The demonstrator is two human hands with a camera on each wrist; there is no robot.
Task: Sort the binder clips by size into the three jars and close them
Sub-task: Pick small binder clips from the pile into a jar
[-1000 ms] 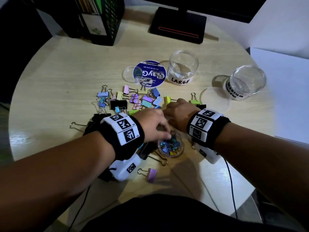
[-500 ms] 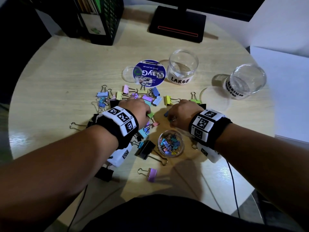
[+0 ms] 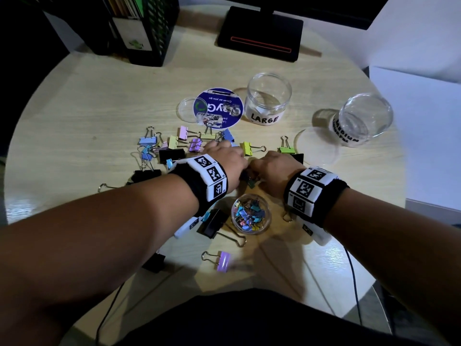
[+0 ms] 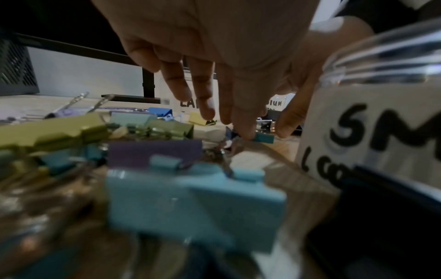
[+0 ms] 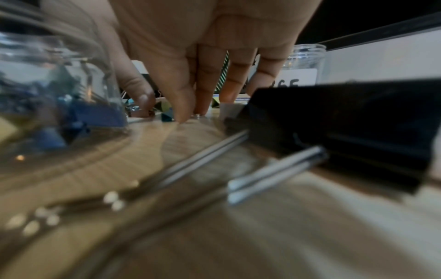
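The small jar stands open near me, partly filled with small clips; its label shows in the left wrist view. Just beyond it my hands meet over loose small clips. My left hand pinches a small teal clip between thumb and forefinger on the table. My right hand points its straight fingers down at the table, with a small clip lying between thumb and forefinger. The large jar and medium jar stand open farther back, with no clips seen inside.
Coloured medium clips and black large clips lie scattered around my hands; a purple clip lies near me. Clear lids and a blue round card lie by the jars. A monitor base and black organiser stand at the back.
My left hand left the small jar's mouth, went forward to the pile, then moved right to meet the right hand. The right hand shifted slightly forward.
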